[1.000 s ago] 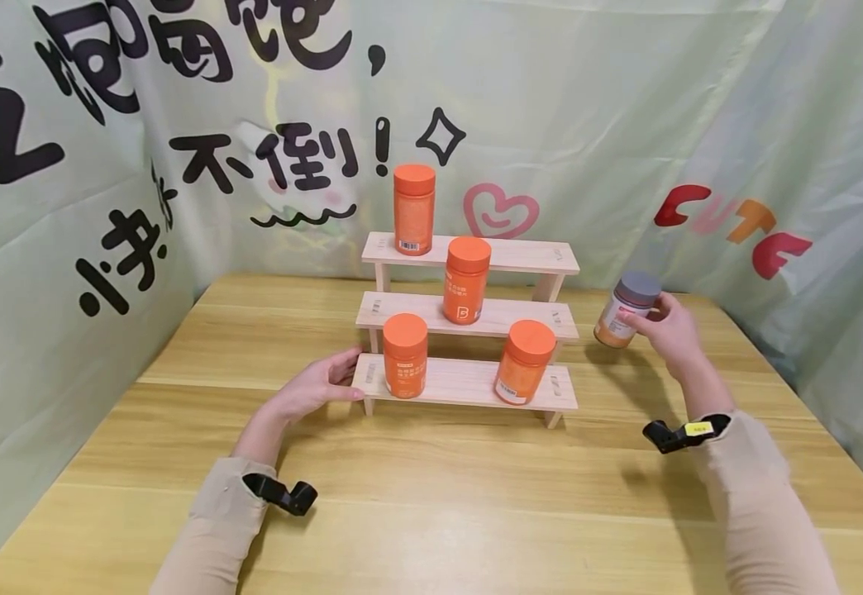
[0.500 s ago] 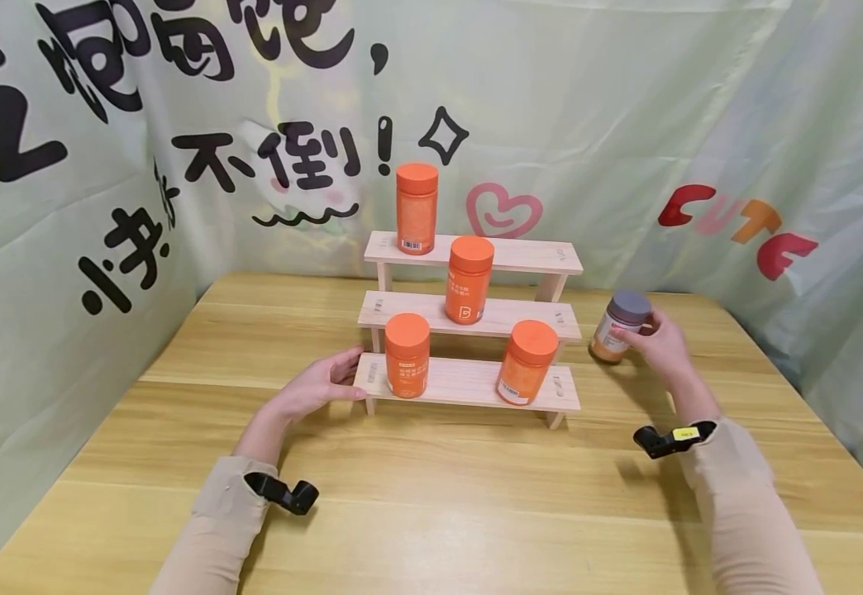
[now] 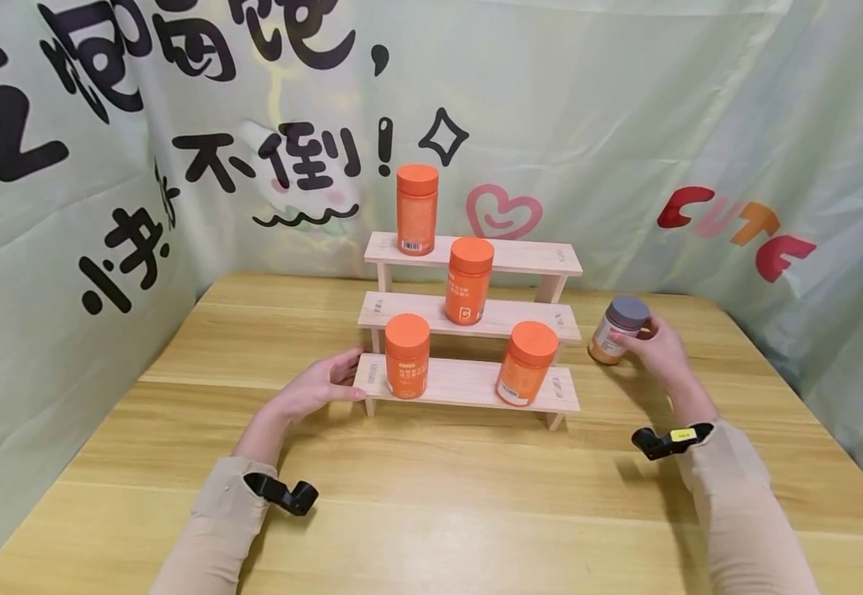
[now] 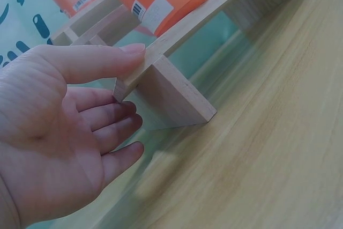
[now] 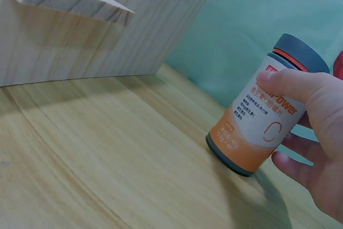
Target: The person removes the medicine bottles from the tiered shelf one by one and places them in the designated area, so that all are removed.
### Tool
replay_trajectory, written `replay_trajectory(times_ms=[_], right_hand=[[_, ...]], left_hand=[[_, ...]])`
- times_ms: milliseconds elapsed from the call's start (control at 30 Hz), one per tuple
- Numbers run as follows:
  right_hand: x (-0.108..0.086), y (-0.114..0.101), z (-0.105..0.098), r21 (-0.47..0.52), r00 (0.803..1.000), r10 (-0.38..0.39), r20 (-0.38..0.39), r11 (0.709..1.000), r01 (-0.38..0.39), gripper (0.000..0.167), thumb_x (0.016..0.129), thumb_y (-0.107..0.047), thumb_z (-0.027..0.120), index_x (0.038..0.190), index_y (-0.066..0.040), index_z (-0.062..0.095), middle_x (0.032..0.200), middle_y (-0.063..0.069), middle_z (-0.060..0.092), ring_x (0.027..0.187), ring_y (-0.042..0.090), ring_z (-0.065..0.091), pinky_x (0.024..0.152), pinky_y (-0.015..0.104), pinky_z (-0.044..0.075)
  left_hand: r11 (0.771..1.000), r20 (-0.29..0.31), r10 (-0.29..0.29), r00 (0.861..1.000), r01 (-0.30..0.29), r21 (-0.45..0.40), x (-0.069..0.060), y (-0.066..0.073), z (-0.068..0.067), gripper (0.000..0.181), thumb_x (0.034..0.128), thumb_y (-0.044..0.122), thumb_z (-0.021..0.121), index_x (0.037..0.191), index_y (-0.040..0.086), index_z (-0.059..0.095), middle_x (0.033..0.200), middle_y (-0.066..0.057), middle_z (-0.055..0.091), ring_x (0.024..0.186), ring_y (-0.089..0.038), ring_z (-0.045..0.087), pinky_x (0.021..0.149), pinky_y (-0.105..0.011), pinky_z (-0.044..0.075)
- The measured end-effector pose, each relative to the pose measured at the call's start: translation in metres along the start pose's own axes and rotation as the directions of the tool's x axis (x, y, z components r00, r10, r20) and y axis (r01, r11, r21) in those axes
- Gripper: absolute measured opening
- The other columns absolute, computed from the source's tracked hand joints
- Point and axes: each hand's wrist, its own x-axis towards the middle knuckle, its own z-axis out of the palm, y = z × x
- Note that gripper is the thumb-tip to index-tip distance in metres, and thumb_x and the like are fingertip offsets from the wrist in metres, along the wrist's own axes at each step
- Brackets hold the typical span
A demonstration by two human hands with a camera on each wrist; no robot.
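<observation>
A three-tier wooden rack (image 3: 469, 382) stands mid-table. My left hand (image 3: 320, 385) pinches the left end of its lowest shelf; in the left wrist view the thumb of the hand (image 4: 75, 111) lies on top, fingers at the edge and below. To the right of the rack, my right hand (image 3: 660, 347) grips a grey-capped jar (image 3: 614, 330) with a white and orange label. The right wrist view shows that jar (image 5: 254, 116) upright at the tabletop, the thumb of the hand (image 5: 321, 127) across its label.
Two orange jars, left (image 3: 407, 357) and right (image 3: 526, 364), are on the lowest shelf. Another orange jar (image 3: 469, 281) is on the middle shelf and one (image 3: 417, 210) on the top. Behind the wooden table (image 3: 431, 504) hangs a printed pale cloth (image 3: 588, 107).
My right hand has lowered the grey-capped jar toward the table, slightly left and nearer to me. My left hand keeps its place at the shelf end.
</observation>
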Motion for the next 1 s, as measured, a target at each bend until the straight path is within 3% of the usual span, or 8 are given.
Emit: replay_trajectory(times_ms=[233, 433, 633, 767, 1000], right_hand=[[-0.002, 0.003, -0.006, 0.010, 0.999, -0.005, 0.037, 1.000, 0.005, 0.065, 0.084, -0.027, 0.069, 0.134, 0.003, 0.039, 0.109, -0.009, 0.048, 0.088, -0.008, 0.047, 0.075, 0.011, 0.040], [-0.009, -0.006, -0.018, 0.110, 0.997, -0.055, 0.061, 0.993, 0.048, 0.054, 0.089, -0.016, 0.063, 0.132, 0.004, 0.039, 0.100, -0.020, 0.048, 0.087, -0.010, 0.048, 0.074, 0.007, 0.042], [-0.010, -0.013, -0.028, 0.283, 0.996, -0.071, 0.058, 0.958, 0.052, 0.031, 0.088, -0.007, 0.063, 0.115, -0.017, 0.051, 0.097, -0.019, 0.055, 0.086, -0.008, 0.053, 0.071, 0.007, 0.046], [-0.010, -0.017, -0.033, 0.374, 0.996, -0.076, 0.052, 0.926, 0.051, 0.029, 0.087, -0.004, 0.063, 0.109, -0.018, 0.053, 0.098, -0.014, 0.057, 0.086, -0.006, 0.056, 0.071, 0.009, 0.047], [-0.011, -0.028, -0.039, 0.437, 0.993, -0.117, 0.025, 0.894, 0.094, 0.026, 0.087, 0.000, 0.062, 0.103, -0.020, 0.057, 0.096, -0.011, 0.061, 0.082, -0.004, 0.060, 0.071, 0.009, 0.048]], left_hand=[[1.000, 0.001, 0.000, 1.000, 0.000, -0.004, 0.000, 0.001, 0.000, 0.084, 0.0838, 0.003, 0.065, 0.142, -0.013, 0.006, 0.148, -0.030, 0.013, 0.135, -0.041, 0.016, 0.110, -0.049, 0.015], [1.000, -0.005, -0.011, 1.000, 0.011, -0.004, 0.000, 0.003, -0.001, 0.086, 0.0837, 0.005, 0.066, 0.143, -0.011, 0.007, 0.148, -0.029, 0.016, 0.135, -0.040, 0.018, 0.110, -0.048, 0.016], [1.000, -0.009, -0.016, 1.000, 0.017, 0.006, 0.000, 0.003, -0.002, 0.085, 0.0839, 0.005, 0.066, 0.143, -0.011, 0.007, 0.148, -0.029, 0.014, 0.136, -0.040, 0.018, 0.110, -0.048, 0.016], [1.000, -0.008, -0.017, 1.000, 0.017, 0.004, -0.001, 0.004, -0.001, 0.085, 0.0837, 0.005, 0.066, 0.143, -0.012, 0.007, 0.148, -0.029, 0.014, 0.135, -0.040, 0.018, 0.110, -0.048, 0.016], [1.000, -0.007, -0.015, 1.000, 0.016, 0.009, -0.001, 0.003, 0.000, 0.086, 0.0836, 0.006, 0.067, 0.143, -0.012, 0.008, 0.148, -0.030, 0.015, 0.135, -0.041, 0.018, 0.110, -0.048, 0.016]])
